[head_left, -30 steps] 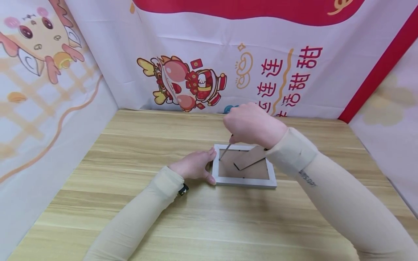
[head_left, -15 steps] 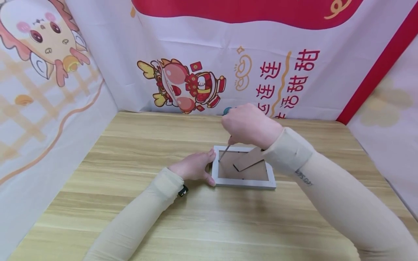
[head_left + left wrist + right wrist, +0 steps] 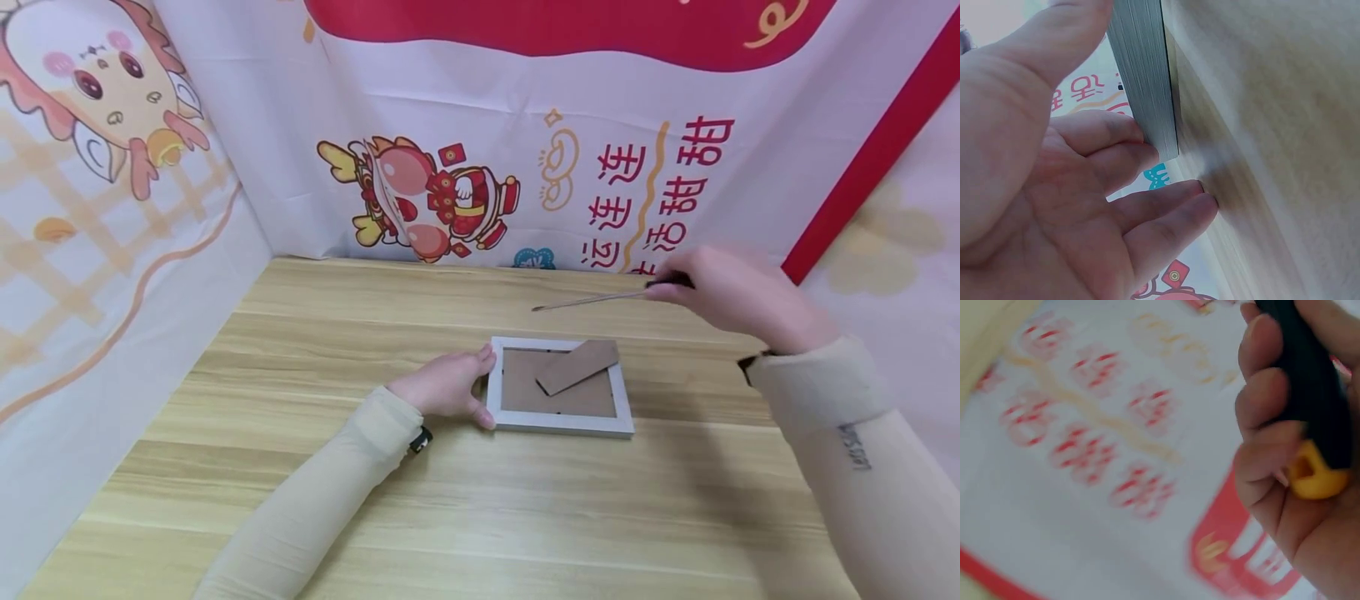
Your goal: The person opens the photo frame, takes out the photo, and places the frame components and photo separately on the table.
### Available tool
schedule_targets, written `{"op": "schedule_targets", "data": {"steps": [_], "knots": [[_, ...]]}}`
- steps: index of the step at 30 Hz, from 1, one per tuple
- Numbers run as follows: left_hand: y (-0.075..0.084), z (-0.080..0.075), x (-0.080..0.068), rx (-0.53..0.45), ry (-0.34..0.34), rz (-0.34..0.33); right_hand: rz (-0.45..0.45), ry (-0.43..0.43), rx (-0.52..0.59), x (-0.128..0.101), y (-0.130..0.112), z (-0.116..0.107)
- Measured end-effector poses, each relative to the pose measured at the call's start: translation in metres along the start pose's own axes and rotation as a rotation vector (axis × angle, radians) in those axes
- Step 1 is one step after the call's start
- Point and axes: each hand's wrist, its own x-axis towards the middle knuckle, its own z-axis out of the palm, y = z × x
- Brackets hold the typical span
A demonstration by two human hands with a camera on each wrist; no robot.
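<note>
A small grey picture frame (image 3: 558,423) lies face down on the wooden table (image 3: 465,517), its brown backing board (image 3: 570,392) and cardboard stand (image 3: 577,366) facing up. My left hand (image 3: 448,385) grips the frame's left edge (image 3: 1144,87), thumb on top and fingers along the side. My right hand (image 3: 738,293) is raised at the back right, away from the frame, and grips a screwdriver (image 3: 592,299) by its black and yellow handle (image 3: 1310,412). The thin shaft points left over the table.
Printed cloth walls (image 3: 480,125) with cartoon figures and red characters close in the table on the left, back and right. Both arms wear beige sleeves. Bare wood lies in front of and to the left of the frame.
My right hand has lifted the screwdriver off the frame's top left corner and swung it up and to the right. The left hand and the frame have stayed put.
</note>
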Motion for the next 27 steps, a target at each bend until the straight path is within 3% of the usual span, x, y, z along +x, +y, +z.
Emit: {"op": "schedule_targets", "data": {"steps": [3, 8, 13, 19, 27], "knots": [[0.001, -0.001, -0.001, -0.006, -0.005, -0.003, 0.062, -0.006, 0.007, -0.014, 0.038, 0.022], [0.001, -0.002, -0.002, -0.005, -0.001, 0.01, 0.125, -0.088, 0.061, -0.032, 0.099, 0.064], [0.001, -0.001, -0.001, -0.007, 0.003, 0.018, 0.181, -0.133, 0.123, -0.047, 0.147, 0.097], [0.0, 0.0, -0.001, -0.005, 0.004, 0.011, 0.174, -0.102, 0.151, -0.054, 0.174, 0.121], [0.0, 0.001, 0.0, 0.006, 0.005, 0.009, 0.252, -0.188, 0.166, -0.059, 0.185, 0.134]]}}
